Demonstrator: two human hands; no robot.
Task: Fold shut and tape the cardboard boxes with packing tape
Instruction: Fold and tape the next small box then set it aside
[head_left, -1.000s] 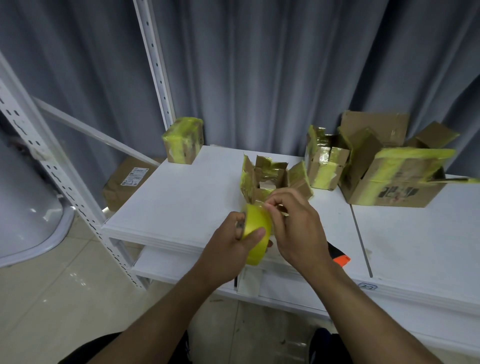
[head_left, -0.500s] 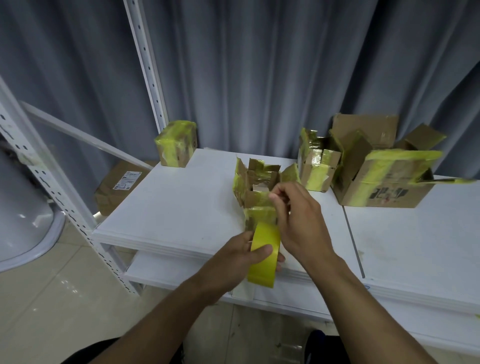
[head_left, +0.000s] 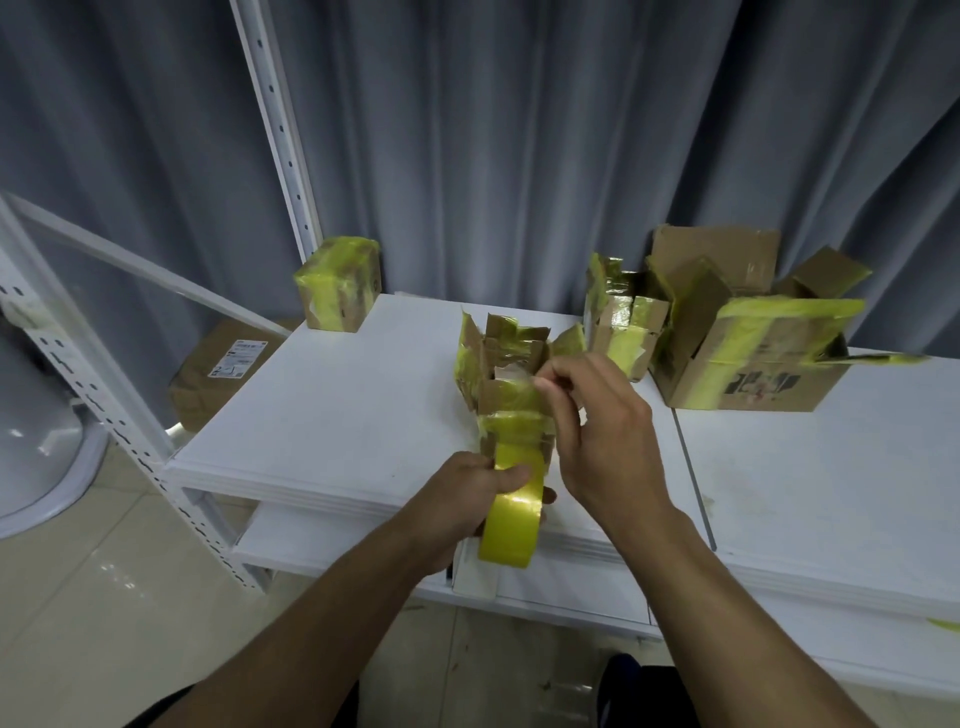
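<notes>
A small open cardboard box (head_left: 506, 364), patched with yellow tape and flaps standing up, sits mid-table on the white table (head_left: 337, 405). My left hand (head_left: 467, 499) grips a roll of yellow packing tape (head_left: 511, 519) near the table's front edge. A stretch of tape runs from the roll up over the box's near side. My right hand (head_left: 597, 431) pinches the tape's free end at the box's top rim.
A taped-shut small box (head_left: 340, 283) stands at the table's back left corner. Another small open box (head_left: 623, 322) and a large open box (head_left: 748, 353) stand at the back right. A white shelf post (head_left: 275, 135) rises behind; a carton (head_left: 218, 374) lies on the floor.
The tape has been pulled out from the roll: my right hand moved up to the box rim with the free end, while my left hand drew the roll down toward the front edge.
</notes>
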